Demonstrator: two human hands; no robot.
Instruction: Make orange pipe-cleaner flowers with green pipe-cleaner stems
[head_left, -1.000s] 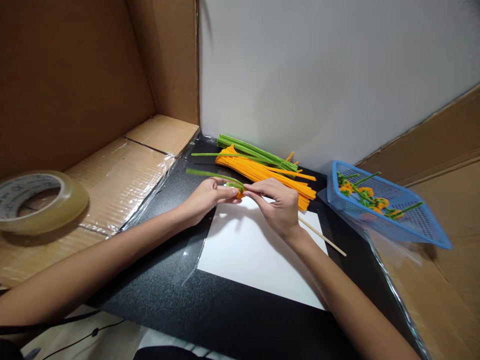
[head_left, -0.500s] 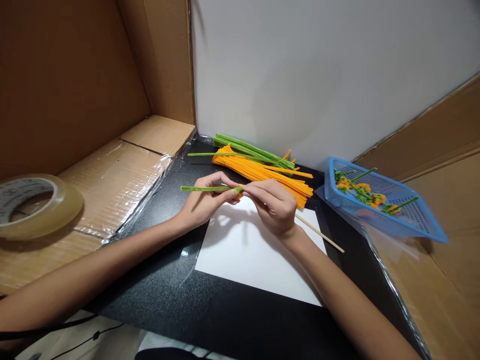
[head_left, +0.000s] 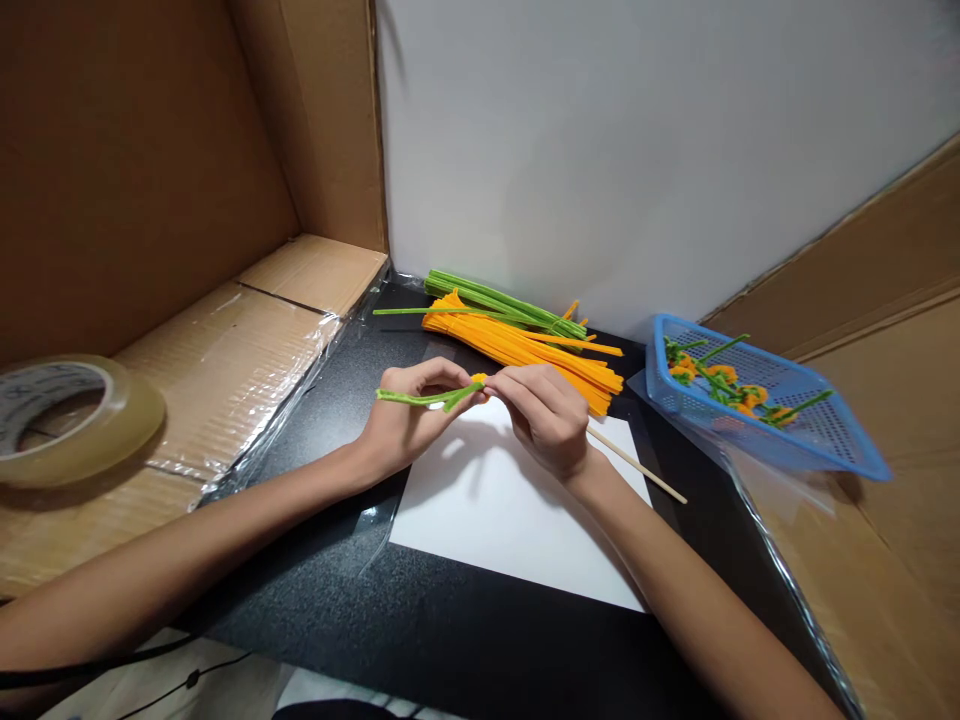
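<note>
Above a sheet of white paper (head_left: 510, 520), my left hand (head_left: 409, 410) pinches a green pipe cleaner (head_left: 405, 398) whose folded ends point left. At its right end is a small curled orange pipe cleaner (head_left: 478, 379), partly covered by fingers. My right hand (head_left: 547, 415) closes thumb and fingers on this orange and green end, touching the left fingertips. Just beyond the hands lie a bundle of orange pipe cleaners (head_left: 517, 350) and a bundle of green pipe cleaners (head_left: 495, 296). A thin wooden stick (head_left: 645, 470) lies partly on the paper, beside my right wrist.
A blue basket (head_left: 847, 420) at the right holds several orange and green pipe-cleaner pieces. A large roll of clear tape (head_left: 135, 420) rests on cardboard (head_left: 232, 350) at the left. A white wall (head_left: 637, 150) closes off the back of the black table (head_left: 337, 570).
The green pipe cleaner has turned in my fingers: its ends now spread apart and tilt lower at the left. More of the orange piece shows at the fingertips. Both hands stay together.
</note>
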